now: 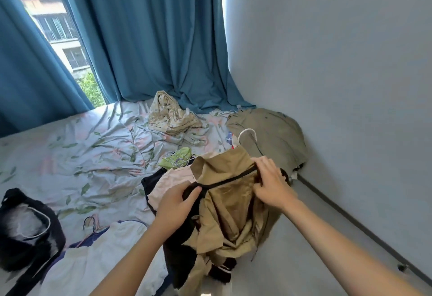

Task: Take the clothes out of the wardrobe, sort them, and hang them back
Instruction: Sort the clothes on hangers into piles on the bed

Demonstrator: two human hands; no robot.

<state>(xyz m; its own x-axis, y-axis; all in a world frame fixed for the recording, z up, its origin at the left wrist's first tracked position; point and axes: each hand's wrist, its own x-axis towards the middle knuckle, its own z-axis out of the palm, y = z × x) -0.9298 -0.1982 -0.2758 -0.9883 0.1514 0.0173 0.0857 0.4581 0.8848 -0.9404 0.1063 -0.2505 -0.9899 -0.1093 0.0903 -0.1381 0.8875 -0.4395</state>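
Observation:
A tan shirt (230,204) hangs crumpled over the bed's right edge, on a black hanger (231,179) whose bar crosses its shoulders. My left hand (180,204) grips the hanger's left end through the cloth. My right hand (271,182) pinches the shirt's right shoulder over the hanger's other end. Under the shirt lie a pale pink garment (167,187) and dark clothes (180,256). A white hanger hook (247,133) pokes up just behind the shirt.
The bed (77,155) has a floral sheet. On it lie an olive jacket (268,137) by the wall, a cream floral bundle (171,114), a green garment (177,158), a black bag (25,228) and a white garment (98,256). Blue curtains (152,38) hang behind.

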